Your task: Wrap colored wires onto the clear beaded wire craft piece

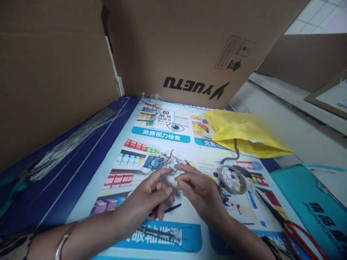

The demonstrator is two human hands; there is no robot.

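A thin yellow cord (176, 181) is pinched between the thumb and fingers of my right hand (202, 189). Close beside it, my left hand (155, 191) has its fingers bent and its thumb tip near the cord's end. Whether a fine strand sits between the left fingers is too small to make out. Just beyond the fingertips lies a tangle of thin wires (166, 159) with a red piece in it. A round ring-shaped roll (233, 180) rests right of my right hand, with multicoloured cords (224, 196) beside it.
Red-handled scissors (291, 231) lie at the right, by a teal packet (311, 202). Behind the roll is a yellow bag (246, 133). A bundle of clear strands (70, 151) and green-handled pliers (16, 191) are at the left. Cardboard walls (173, 47) stand behind the printed sheet.
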